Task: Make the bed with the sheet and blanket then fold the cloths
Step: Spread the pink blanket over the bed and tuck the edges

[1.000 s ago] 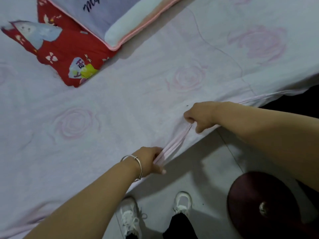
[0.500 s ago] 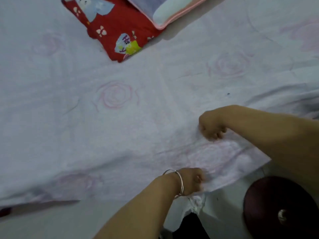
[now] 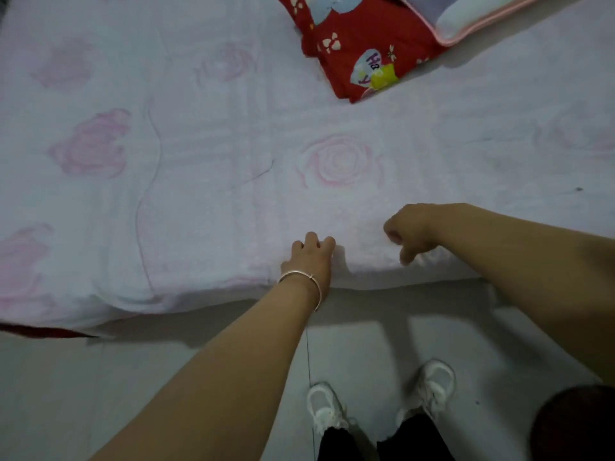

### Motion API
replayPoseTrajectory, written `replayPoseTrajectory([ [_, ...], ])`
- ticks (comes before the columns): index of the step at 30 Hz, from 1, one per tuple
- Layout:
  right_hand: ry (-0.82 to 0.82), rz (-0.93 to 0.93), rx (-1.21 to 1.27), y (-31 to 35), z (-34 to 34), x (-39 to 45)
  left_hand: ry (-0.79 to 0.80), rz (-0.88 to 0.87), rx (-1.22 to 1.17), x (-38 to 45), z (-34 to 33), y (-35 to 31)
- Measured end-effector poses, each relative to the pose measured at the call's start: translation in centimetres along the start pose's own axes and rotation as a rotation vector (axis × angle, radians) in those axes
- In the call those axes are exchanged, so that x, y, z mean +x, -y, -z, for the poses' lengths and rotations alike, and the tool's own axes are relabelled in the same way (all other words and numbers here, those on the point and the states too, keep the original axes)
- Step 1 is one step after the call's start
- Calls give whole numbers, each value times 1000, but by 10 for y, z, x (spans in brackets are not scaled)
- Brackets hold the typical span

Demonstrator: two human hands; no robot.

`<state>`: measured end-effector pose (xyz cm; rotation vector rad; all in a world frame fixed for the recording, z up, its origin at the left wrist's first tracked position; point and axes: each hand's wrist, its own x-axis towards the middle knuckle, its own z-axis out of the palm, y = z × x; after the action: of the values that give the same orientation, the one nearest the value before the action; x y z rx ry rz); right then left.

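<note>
Head view: the sheet (image 3: 233, 194), bunched and pulled between both hands a second ago, is now being pressed flat along the bed's near edge. The left hand (image 3: 311, 257) is being held spread on it; the right hand (image 3: 407, 232) is loosely curled (nothing visibly pinched), so smoothing is likely nearly done here.

Bare forearms, one bangle, white trainers, dark trousers.

From my remote seat I see both of the wearer's forearms bare, with no sleeve edge showing anywhere in the head view. The left hand (image 3: 311, 257) has a thin, pale metallic bangle (image 3: 304, 277) round its wrist, a slim hoop with a small join or clasp on its top side. The right hand (image 3: 411, 232) carries no ring or band that I can make out. Below, I see two white lace-up trainers (image 3: 432, 387), their laces loosely bunched, and black trouser legs (image 3: 416, 437) whose hems look ragged over the shoes.
</note>
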<state>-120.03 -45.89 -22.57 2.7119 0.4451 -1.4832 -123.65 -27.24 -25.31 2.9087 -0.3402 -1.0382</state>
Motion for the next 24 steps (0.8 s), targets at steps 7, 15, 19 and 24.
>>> replayPoseTrajectory([
  [7,-176,-13,78,-5,10,14,-22,45,40,-4,24,1],
  [15,-56,26,46,-41,33,19,233,106,70,31,61,-28],
  [19,-90,-54,67,-86,53,12,265,59,-49,56,80,-70],
  [24,-31,-62,-6,-106,63,11,355,14,15,61,89,-98],
])
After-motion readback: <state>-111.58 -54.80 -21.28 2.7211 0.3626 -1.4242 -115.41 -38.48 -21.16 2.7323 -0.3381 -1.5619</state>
